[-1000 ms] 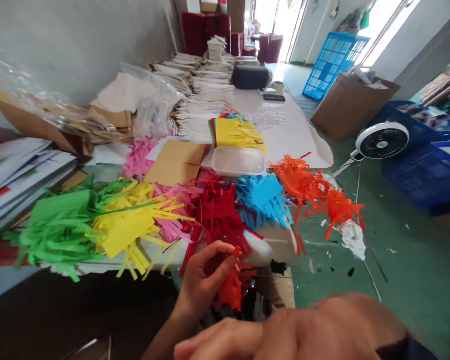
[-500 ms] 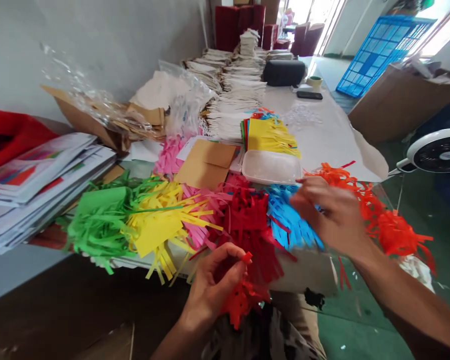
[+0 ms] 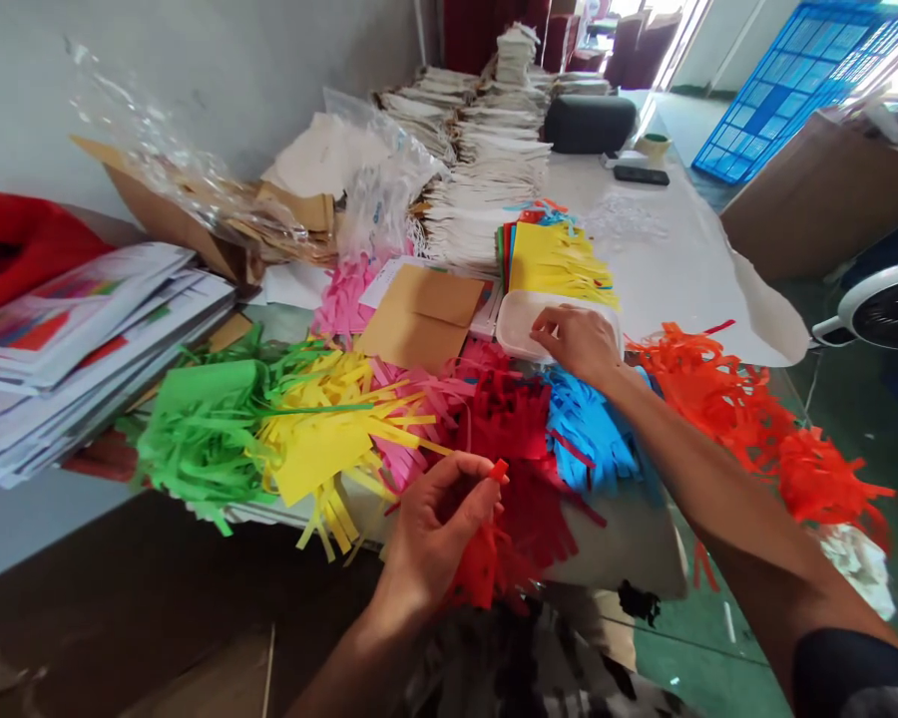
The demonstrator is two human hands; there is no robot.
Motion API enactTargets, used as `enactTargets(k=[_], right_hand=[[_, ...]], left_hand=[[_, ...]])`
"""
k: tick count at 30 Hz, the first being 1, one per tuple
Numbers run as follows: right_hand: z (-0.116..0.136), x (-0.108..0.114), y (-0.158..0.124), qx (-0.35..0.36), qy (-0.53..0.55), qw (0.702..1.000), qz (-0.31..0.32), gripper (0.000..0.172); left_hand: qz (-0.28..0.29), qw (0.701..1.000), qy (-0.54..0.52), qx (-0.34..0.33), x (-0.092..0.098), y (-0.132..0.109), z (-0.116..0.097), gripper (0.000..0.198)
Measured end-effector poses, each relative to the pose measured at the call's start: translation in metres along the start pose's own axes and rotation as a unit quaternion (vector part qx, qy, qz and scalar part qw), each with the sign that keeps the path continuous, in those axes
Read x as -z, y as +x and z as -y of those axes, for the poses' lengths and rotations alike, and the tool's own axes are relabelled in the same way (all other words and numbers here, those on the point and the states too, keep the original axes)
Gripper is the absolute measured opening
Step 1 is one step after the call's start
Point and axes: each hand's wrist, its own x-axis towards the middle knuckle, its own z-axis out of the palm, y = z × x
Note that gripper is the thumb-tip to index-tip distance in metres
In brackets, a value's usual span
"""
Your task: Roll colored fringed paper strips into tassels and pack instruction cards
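My left hand (image 3: 441, 514) is closed, thumb and fingers pinching the rolled top of an orange-red paper tassel (image 3: 480, 568), whose fringe hangs down below the hand. My right hand (image 3: 580, 339) reaches into the shallow white plastic tray (image 3: 514, 336), its fingertips drawn together and pointing down at the bottom. What lies between those fingertips is too small to make out. Just in front of the tray lie dark red fringed paper (image 3: 505, 419) and blue fringed paper (image 3: 588, 429). Orange fringed paper (image 3: 725, 399) is heaped to the right of my right forearm.
Green (image 3: 202, 429) and yellow fringed paper (image 3: 306, 449) lie at the left front edge. A brown envelope (image 3: 419, 314) rests left of the tray. Behind are yellow fringed sheets (image 3: 554, 261) and stacked white bundles (image 3: 471, 209). A fan (image 3: 894, 309) stands at the right.
My right hand has moved left and away from me, from above the blue fringe into the white tray. My left hand still pinches the orange-red tassel. The view has shifted slightly.
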Motion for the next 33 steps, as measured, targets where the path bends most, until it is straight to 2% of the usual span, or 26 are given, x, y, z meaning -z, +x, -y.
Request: enactTargets(k=[5,10,13,17,20,24,33], right_hand=[[-0.013,0.009,-0.017,0.000,0.033,0.995,-0.091,0.018],[-0.014,0.034,-0.040,0.023,0.037,0.992,-0.120,0.020],[0.005,0.064,-0.078,0.068,0.117,0.987,-0.081,0.017],[0.040,0.111,-0.151,0.141,0.236,0.961,0.032,0.016],[0.056,0.134,-0.193,0.155,0.257,0.953,0.034,0.012],[0.055,0.146,-0.222,0.147,0.256,0.955,0.004,0.008],[0.054,0.156,-0.256,0.141,0.209,0.965,-0.069,0.004]], left_hand=[[0.005,0.999,-0.005,-0.045,-0.010,0.000,-0.006,0.026],[-0.001,0.994,0.040,-0.102,-0.028,-0.005,-0.020,0.020],[-0.018,0.983,0.093,-0.156,-0.038,-0.014,-0.027,0.019],[-0.034,0.943,0.187,-0.272,-0.051,-0.029,-0.029,0.013],[-0.011,0.917,0.230,-0.327,-0.062,-0.039,-0.028,0.010],[0.004,0.901,0.244,-0.357,-0.076,-0.050,-0.026,0.008],[0.009,0.867,0.270,-0.418,-0.095,-0.068,-0.026,0.010]])
